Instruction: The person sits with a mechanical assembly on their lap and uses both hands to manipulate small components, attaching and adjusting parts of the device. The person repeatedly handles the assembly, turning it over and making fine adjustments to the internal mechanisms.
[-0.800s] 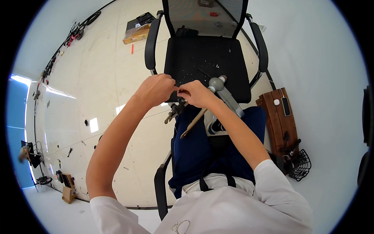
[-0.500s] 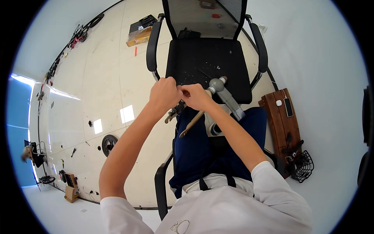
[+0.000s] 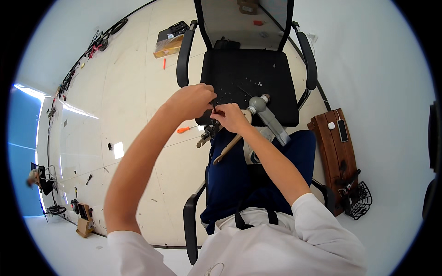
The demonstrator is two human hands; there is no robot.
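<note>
My left hand (image 3: 191, 101) is closed just in front of the black chair seat (image 3: 248, 69), fingers bent down. Right beside it, my right hand (image 3: 231, 118) is pinched. A small thin dark piece (image 3: 213, 108) shows between the two sets of fingertips; its kind is too small to make out. Below them, over my left thigh, is a dark metal clamp-like part (image 3: 208, 134). A tan curved bar (image 3: 227, 149) slants down past my right wrist. Against the seat's front edge lies a grey ball-shaped joint (image 3: 257, 104) with a clear-grey tube (image 3: 275, 125).
White crumbs (image 3: 259, 84) lie on the seat. An orange-handled screwdriver (image 3: 183, 130) is on the floor left of my hands. To the right stands a brown wooden box (image 3: 329, 142) carrying a phone (image 3: 342, 130), with a black wire basket (image 3: 360, 202) nearby. A cardboard box (image 3: 169, 48) lies beyond.
My left hand has shifted slightly up and its wrist has turned, with the elbow swinging outward. The thin dark piece and the screwdriver now show; the left forearm covers the small wheel.
</note>
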